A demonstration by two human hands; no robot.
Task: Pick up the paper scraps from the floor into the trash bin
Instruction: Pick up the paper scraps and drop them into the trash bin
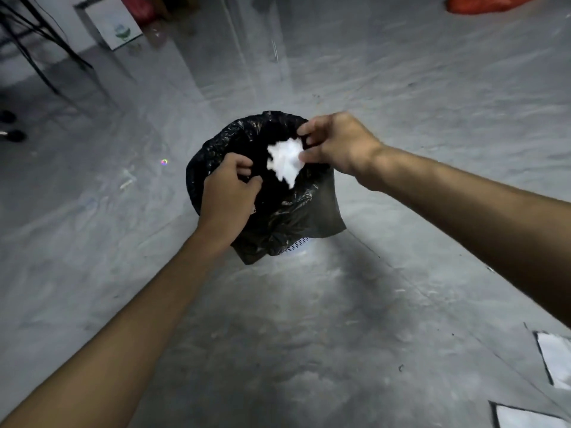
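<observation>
The trash bin (296, 246) stands on the grey floor in the middle of the view. It is white and perforated, and a black bag (309, 208) lines it and hangs over its rim. A crumpled white paper scrap (285, 162) is over the bag's opening. My right hand (338, 145) holds it at its right edge between thumb and forefinger. My left hand (230, 194) is at the bag's left rim with its fingers curled inward. What is inside that hand is hidden.
Two white sheets (556, 359) (525, 420) lie on the floor at the lower right. An orange bag (482, 4) is at the far right. A white box (114, 24), a red bag (139, 7) and black frame legs (40, 47) stand far left. A person's dark shoes (12, 128) show at the left edge.
</observation>
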